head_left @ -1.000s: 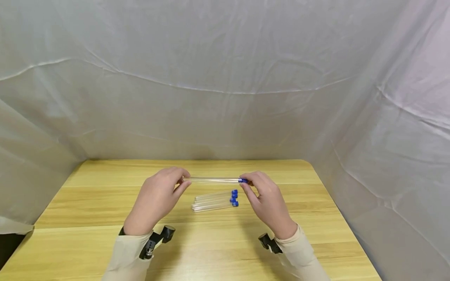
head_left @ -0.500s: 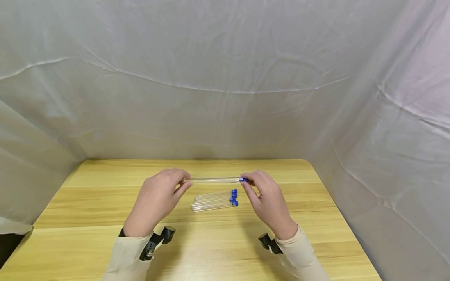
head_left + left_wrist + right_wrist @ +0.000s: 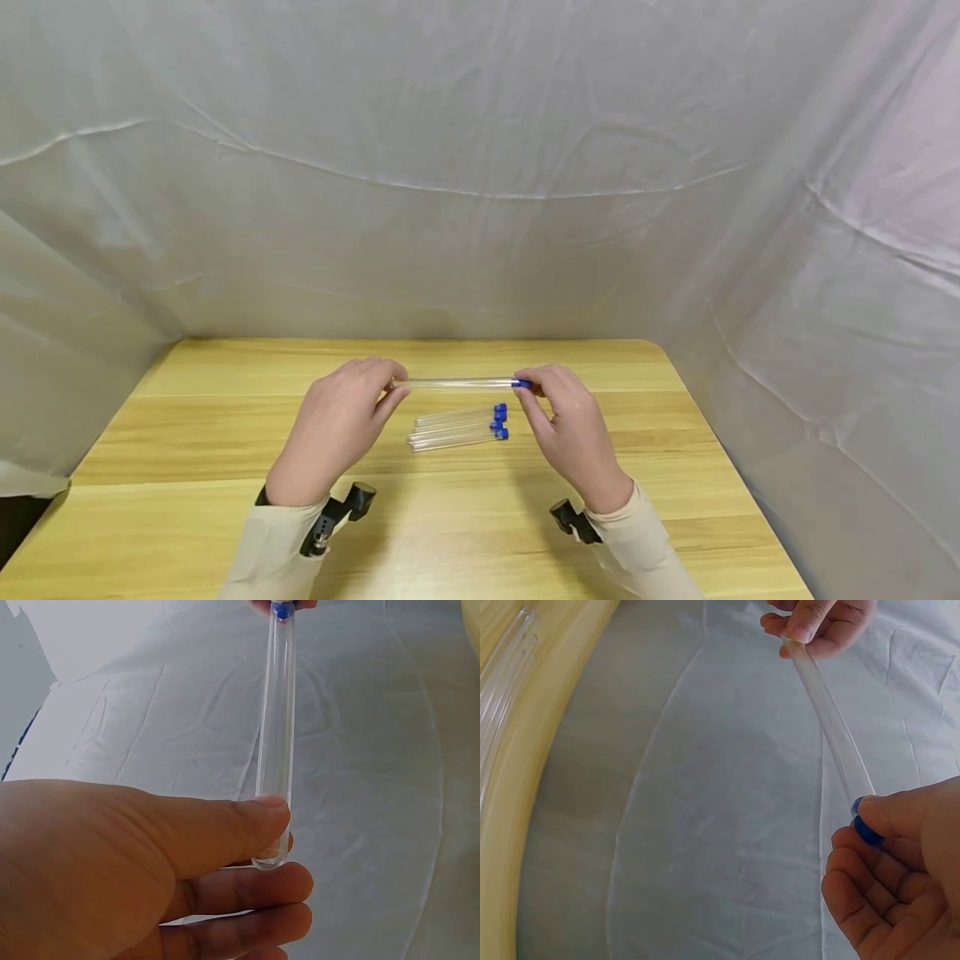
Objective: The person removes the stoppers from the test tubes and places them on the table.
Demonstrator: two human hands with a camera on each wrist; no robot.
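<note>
The person holds one clear test tube (image 3: 457, 384) level above the middle of the table (image 3: 187, 450), well in from every edge and a little toward its far edge. The left hand (image 3: 337, 425) pinches the tube's rounded closed end between thumb and curled fingers (image 3: 247, 889), and the right hand (image 3: 573, 425) pinches the blue cap (image 3: 866, 827) at the other end between thumb and forefinger. The cap sits on the tube's mouth; whether it is pressed fully home or being worked loose cannot be told from these views. As a judgement, the work is partway along: three more capped tubes (image 3: 459, 427) lie side by side on the table just under the held one, between the two hands, their blue caps all pointing toward the right edge, so this tube looks like one of a set being handled in turn, and it is not yet laid with the others. The table is pale wood with a lengthwise grain and rounded far corners. A wrinkled grey-white sheet (image 3: 480, 167) hangs behind the far edge and closes in both side edges like a tent. Cream sleeves (image 3: 262, 546) cover both forearms, each with a small black camera mount (image 3: 333, 508) at the wrist.
</note>
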